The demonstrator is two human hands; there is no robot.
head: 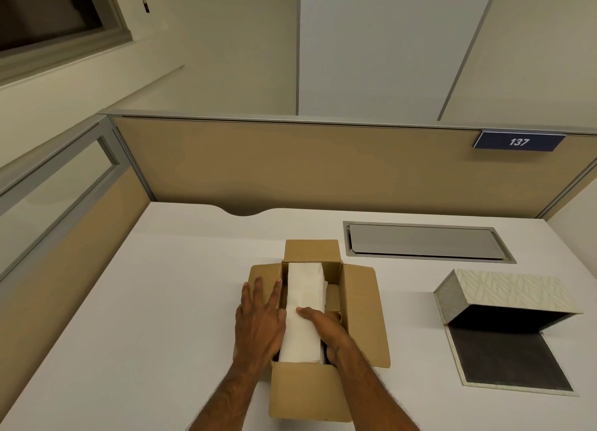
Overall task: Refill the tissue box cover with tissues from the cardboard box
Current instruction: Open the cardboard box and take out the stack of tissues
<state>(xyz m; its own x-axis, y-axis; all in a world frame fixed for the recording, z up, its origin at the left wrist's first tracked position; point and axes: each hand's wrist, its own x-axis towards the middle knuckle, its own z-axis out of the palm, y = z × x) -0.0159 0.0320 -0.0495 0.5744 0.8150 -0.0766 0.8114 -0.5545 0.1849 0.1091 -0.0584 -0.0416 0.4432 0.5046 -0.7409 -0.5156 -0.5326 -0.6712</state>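
A brown cardboard box sits on the white desk with all its flaps folded out. A white stack of tissues stands in its left half. My left hand lies flat, fingers spread, on the left flap against the side of the stack. My right hand reaches into the box on the stack's right, thumb on top of the tissues and fingers hidden below. The tissue box cover, pale with a leaf pattern, stands open at the right, its dark base panel lying flat toward me.
A grey metal cable hatch is set into the white desk behind the cover. Tan partition walls close the desk at the back and left, with a blue number plate at the top right.
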